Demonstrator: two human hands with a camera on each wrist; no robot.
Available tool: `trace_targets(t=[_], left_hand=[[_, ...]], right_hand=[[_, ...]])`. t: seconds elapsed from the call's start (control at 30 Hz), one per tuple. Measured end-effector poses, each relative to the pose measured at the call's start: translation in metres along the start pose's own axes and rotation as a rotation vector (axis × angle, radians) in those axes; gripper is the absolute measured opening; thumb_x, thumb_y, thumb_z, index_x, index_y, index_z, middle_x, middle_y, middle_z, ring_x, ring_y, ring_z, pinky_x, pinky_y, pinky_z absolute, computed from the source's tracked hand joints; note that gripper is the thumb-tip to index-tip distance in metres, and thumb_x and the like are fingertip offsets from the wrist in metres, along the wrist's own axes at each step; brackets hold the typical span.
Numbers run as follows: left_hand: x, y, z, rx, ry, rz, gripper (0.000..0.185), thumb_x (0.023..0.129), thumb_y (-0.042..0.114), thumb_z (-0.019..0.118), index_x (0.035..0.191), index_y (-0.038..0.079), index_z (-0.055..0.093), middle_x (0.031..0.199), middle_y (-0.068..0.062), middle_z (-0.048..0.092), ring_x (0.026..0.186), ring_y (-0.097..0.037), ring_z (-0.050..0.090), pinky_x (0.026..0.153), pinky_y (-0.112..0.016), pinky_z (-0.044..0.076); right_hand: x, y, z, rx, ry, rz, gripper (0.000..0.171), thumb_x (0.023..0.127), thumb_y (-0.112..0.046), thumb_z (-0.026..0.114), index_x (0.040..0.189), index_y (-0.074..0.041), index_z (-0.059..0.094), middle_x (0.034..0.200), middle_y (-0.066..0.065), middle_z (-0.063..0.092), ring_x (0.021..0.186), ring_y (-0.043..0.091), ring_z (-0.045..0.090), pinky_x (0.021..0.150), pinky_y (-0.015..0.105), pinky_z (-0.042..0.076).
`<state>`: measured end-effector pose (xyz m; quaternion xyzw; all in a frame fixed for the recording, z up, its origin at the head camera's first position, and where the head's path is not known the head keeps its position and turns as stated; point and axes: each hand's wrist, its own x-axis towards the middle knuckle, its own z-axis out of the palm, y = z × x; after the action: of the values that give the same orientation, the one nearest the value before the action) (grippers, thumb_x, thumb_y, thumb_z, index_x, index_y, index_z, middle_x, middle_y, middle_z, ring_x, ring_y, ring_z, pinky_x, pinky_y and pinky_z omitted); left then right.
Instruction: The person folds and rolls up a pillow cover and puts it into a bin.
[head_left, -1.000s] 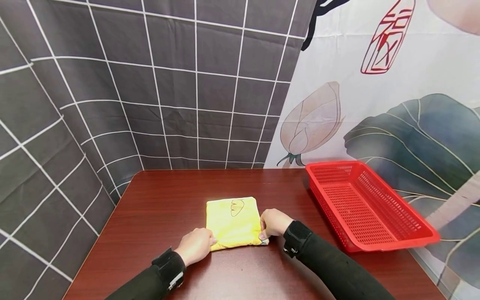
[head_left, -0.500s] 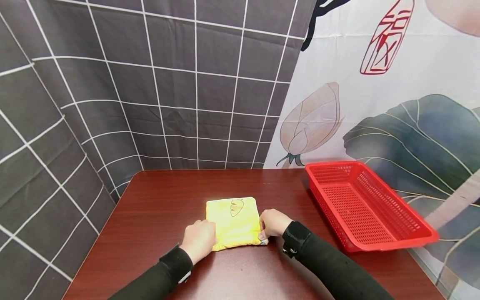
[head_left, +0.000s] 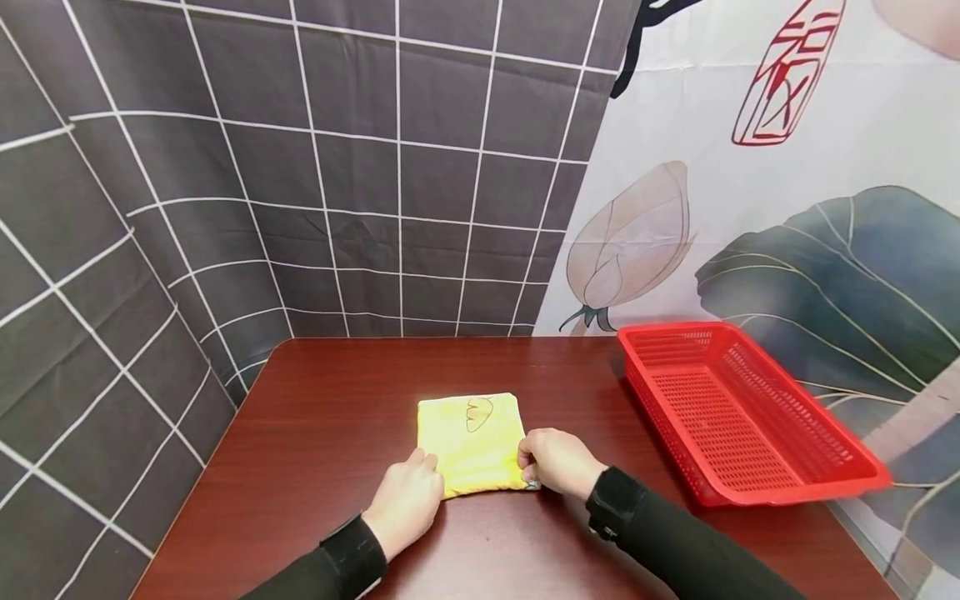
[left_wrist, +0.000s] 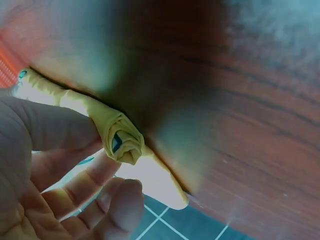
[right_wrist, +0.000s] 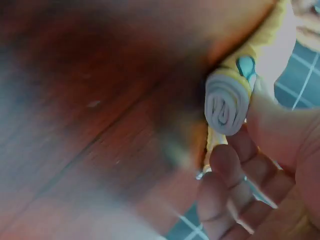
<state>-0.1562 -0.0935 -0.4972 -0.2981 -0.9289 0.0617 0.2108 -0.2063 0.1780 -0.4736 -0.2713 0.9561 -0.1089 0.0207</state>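
Note:
A folded yellow cloth (head_left: pixel 471 437) with a small outline drawing lies on the dark red-brown table (head_left: pixel 337 417), its near edge rolled up. My left hand (head_left: pixel 417 490) grips the roll's left end and my right hand (head_left: pixel 542 460) grips its right end. In the left wrist view the yellow rolled end (left_wrist: pixel 121 142) sits between my thumb and curled fingers (left_wrist: pixel 80 182). The right wrist view shows the other end as a pale spiral (right_wrist: pixel 227 102), pinched by my right fingers (right_wrist: pixel 260 165).
A red perforated plastic basket (head_left: pixel 675 328) stands on the table's right side, an arm's width from the cloth. Grey tiled-pattern and lotus-print curtains hang behind and to the left. Bare tabletop surrounds the cloth.
My left hand has moved forward and to the right, onto the cloth's near left corner. The right hand has stayed at the right corner. The near edge looks slightly more rolled.

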Motion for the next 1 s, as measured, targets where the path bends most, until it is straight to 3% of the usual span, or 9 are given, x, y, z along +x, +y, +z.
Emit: trace_targets(t=[0.13,0.27,0.47,0.6,0.77,1.0], left_hand=[[0.000,-0.005,-0.001,-0.047,-0.033,0.014,0.018,0.082,0.016,0.078,0.066,0.013,0.070,0.076,-0.003,0.059,0.077,-0.021,0.057,0.055,-0.035,0.048],[0.000,-0.010,0.000,-0.117,-0.059,-0.006,0.024,0.081,0.024,0.084,0.065,0.014,0.069,0.071,0.000,0.059,0.073,-0.021,0.057,0.057,-0.036,0.048],[-0.001,-0.014,0.001,-0.248,-0.097,-0.066,0.023,0.068,0.025,0.094,0.069,0.017,0.072,0.069,0.003,0.062,0.071,-0.019,0.058,0.060,-0.035,0.049],[-0.004,-0.014,0.005,-0.291,-0.109,-0.108,0.017,0.073,0.018,0.090,0.070,0.019,0.073,0.069,0.005,0.064,0.070,-0.017,0.059,0.061,-0.035,0.050],[-0.004,-0.016,0.007,-0.292,-0.096,-0.094,0.017,0.079,0.017,0.087,0.070,0.019,0.072,0.067,0.006,0.064,0.069,-0.015,0.059,0.061,-0.034,0.050],[-0.004,-0.019,0.005,-0.321,-0.107,-0.081,0.023,0.075,0.019,0.090,0.070,0.020,0.068,0.067,0.008,0.062,0.069,-0.014,0.056,0.062,-0.032,0.049]], right_hand=[[-0.011,-0.007,-0.001,-0.228,0.111,-0.171,0.024,0.081,-0.011,0.089,0.070,-0.020,0.069,0.072,-0.009,0.062,0.069,0.011,0.048,0.063,0.024,0.046],[-0.017,-0.014,0.002,-0.342,0.126,-0.242,0.030,0.077,-0.025,0.094,0.069,-0.018,0.066,0.070,-0.007,0.060,0.069,0.013,0.048,0.061,0.025,0.041],[-0.020,-0.016,0.009,-0.395,0.146,-0.236,0.034,0.075,-0.024,0.095,0.076,-0.017,0.062,0.068,-0.006,0.060,0.067,0.015,0.050,0.063,0.025,0.043],[-0.019,-0.016,0.013,-0.388,0.139,-0.218,0.031,0.080,-0.020,0.092,0.077,-0.016,0.061,0.066,-0.005,0.061,0.064,0.015,0.049,0.062,0.025,0.043],[-0.020,-0.016,0.014,-0.363,0.151,-0.191,0.027,0.083,-0.015,0.086,0.076,-0.016,0.060,0.066,-0.003,0.064,0.063,0.015,0.048,0.060,0.025,0.043],[-0.023,-0.019,0.018,-0.401,0.219,-0.220,0.021,0.090,-0.009,0.078,0.082,-0.013,0.060,0.069,-0.001,0.068,0.063,0.017,0.051,0.060,0.026,0.044]])
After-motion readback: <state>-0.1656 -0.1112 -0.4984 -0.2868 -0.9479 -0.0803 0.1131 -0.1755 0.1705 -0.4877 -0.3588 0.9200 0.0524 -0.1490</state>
